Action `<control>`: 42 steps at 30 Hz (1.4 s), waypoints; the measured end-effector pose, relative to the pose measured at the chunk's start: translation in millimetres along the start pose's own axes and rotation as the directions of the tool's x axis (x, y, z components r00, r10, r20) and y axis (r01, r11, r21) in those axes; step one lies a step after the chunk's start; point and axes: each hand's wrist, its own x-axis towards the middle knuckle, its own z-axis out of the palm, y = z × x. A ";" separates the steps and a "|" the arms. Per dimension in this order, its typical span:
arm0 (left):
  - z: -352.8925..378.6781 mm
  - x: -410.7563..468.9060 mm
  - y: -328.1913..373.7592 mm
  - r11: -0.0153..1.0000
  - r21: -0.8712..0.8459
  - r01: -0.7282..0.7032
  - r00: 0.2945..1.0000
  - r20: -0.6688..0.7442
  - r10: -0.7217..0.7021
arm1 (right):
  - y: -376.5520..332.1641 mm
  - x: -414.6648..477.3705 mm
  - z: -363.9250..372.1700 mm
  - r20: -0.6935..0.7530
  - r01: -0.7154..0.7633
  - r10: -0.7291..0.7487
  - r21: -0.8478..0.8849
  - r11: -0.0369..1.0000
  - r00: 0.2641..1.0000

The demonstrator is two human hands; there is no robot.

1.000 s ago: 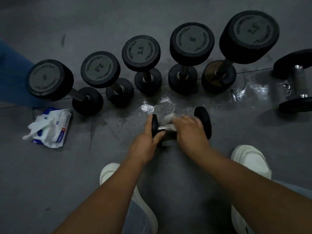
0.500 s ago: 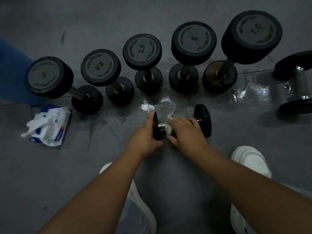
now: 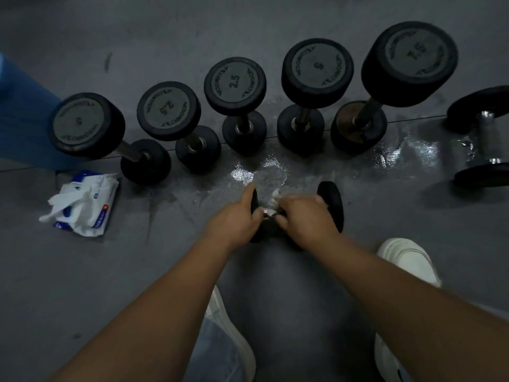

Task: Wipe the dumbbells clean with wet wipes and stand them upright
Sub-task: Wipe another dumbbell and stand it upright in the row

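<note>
Far left, a blue thing (image 3: 16, 119) and the wipes pack (image 3: 91, 205), loose sheets spilling out, lie where they were 1 s ago. Neither has been touched, so no fresh wipe has been taken. Behind, the row of five upright dumbbells (image 3: 235, 86) (marked 5, 2.5, 2.5, 5, 7.5) hasn't moved either, so those look done. In the middle, the L hand (image 3: 234, 219) still grips the left head of the small dumbbell (image 3: 333, 205), one digit up along the head's outer face, the rest curled round its near edge. It works as a brace, same as 1 s ago. That dumbbell lies on its side on the floor (image 3: 82, 285), in front of the row & just ahead of the shoes (image 3: 407, 260). What changed is the wipe (image 3: 275, 195): 1 s ago it was spread over the mid handle w/ the fingers reaching the right head. Now it's bunched at the handle's left end, right by the left head, a tuft sticking up between the hands. The R hand (image 3: 305, 216) is curled over the handle, pinching the wipe against it. So the handle rub has prob. run its length. Heads may still need a pass, then stand it up. To the right, the wet patch (image 3: 399, 155) shines on the floor. At far right, the lying dumbbell (image 3: 484, 136) is still down & unmoved, likely next in line.
</note>
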 end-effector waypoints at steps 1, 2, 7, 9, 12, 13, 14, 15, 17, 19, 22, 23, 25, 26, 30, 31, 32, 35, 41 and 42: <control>-0.6 -1.1 -1.5 1.000 -0.024 -0.019 0.999 0.036 0.020 | -6.5 -6.1 4.8 -0.073 -0.009 0.011 0.022 1.000 0.997; 0.6 -4.7 -2.6 0.998 -0.050 -0.038 0.995 0.085 0.043 | -10.3 -12.4 9.7 -0.129 -0.008 0.013 0.041 0.999 0.992; 15.6 -12.6 -5.0 0.999 -0.024 -0.028 0.999 0.042 0.029 | 3.6 -7.3 -1.1 -0.190 -0.058 0.065 0.040 0.998 0.980; 13.1 -5.0 -3.9 0.998 -0.058 -0.027 0.999 0.029 0.029 | -14.6 -4.0 0.0 -0.148 -0.059 0.058 -0.004 0.998 0.987; 11.5 -1.4 -1.6 0.994 -0.113 -0.012 0.999 0.030 0.015 | -23.7 -7.0 14.7 -0.122 0.108 -0.120 -0.101 0.989 0.985; 12.6 -2.1 -1.2 0.994 -0.111 -0.007 1.000 0.028 0.010 | -17.1 -7.5 9.1 -0.118 0.046 -0.063 -0.145 0.988 0.991; 13.7 -2.7 -2.0 0.994 -0.109 -0.003 1.000 0.023 0.006 | -8.8 -6.3 5.1 -0.144 -0.057 0.031 -0.179 0.982 0.989; 14.5 -2.5 -3.6 0.994 -0.110 -0.004 1.000 0.017 0.006 | -5.3 -5.0 -1.5 -0.147 -0.132 0.102 -0.214 0.968 0.984; 15.8 -1.0 -6.1 0.994 -0.110 -0.009 1.000 0.021 0.012 | -11.2 -4.1 -12.3 -0.145 -0.090 0.049 -0.292 0.952 0.988; 15.7 -0.6 -6.1 0.995 -0.100 -0.011 1.000 0.007 0.012 | -18.7 -2.6 -26.6 -0.012 0.041 -0.048 -0.361 0.932 0.999; 15.3 -1.1 -3.8 0.996 -0.087 0.000 1.000 -0.010 -0.001 | -0.2 6.4 -42.5 0.098 0.009 0.044 -0.485 0.875 0.994; 15.2 -0.4 -3.3 0.997 -0.083 -0.002 1.000 -0.007 0.001 | 1.8 6.0 -43.5 0.112 -0.006 0.083 -0.557 0.831 0.990; 14.6 -0.1 -2.8 0.997 -0.076 0.004 1.000 0.004 -0.003 | -10.0 1.9 -35.6 0.239 0.135 0.055 -0.707 0.694 0.969; 14.1 0.1 -2.6 0.997 -0.071 0.008 1.000 0.006 -0.008 | -17.7 2.6 -32.0 0.298 0.200 0.049 -0.744 0.637 0.953; 11.1 3.2 -1.1 0.996 -0.082 0.029 1.000 0.007 -0.029 | -13.6 12.5 -25.6 0.208 0.061 0.113 -0.681 0.730 0.971; 10.8 2.7 -0.7 0.996 -0.090 0.030 1.000 0.010 -0.029 | -12.1 8.0 -25.8 0.190 0.029 0.116 -0.627 0.778 0.975; 11.5 1.2 -0.4 0.995 -0.091 0.027 1.000 0.008 -0.027 | -11.3 3.2 -27.4 0.192 0.045 0.085 -0.585 0.810 0.978; 14.5 -3.6 0.1 0.996 -0.079 0.032 0.999 -0.002 -0.032 | 0.0 0.3 -45.9 0.189 0.128 -0.040 -0.482 0.867 0.981; 9.1 4.4 3.8 0.994 -0.098 0.049 0.999 0.015 -0.048 | -21.2 -9.1 -13.6 -0.038 -0.039 0.033 -0.159 0.987 0.999; 9.3 4.2 4.0 0.994 -0.097 0.044 0.999 0.015 -0.043 | -21.5 -11.5 -7.6 -0.062 -0.002 -0.003 -0.080 0.997 0.998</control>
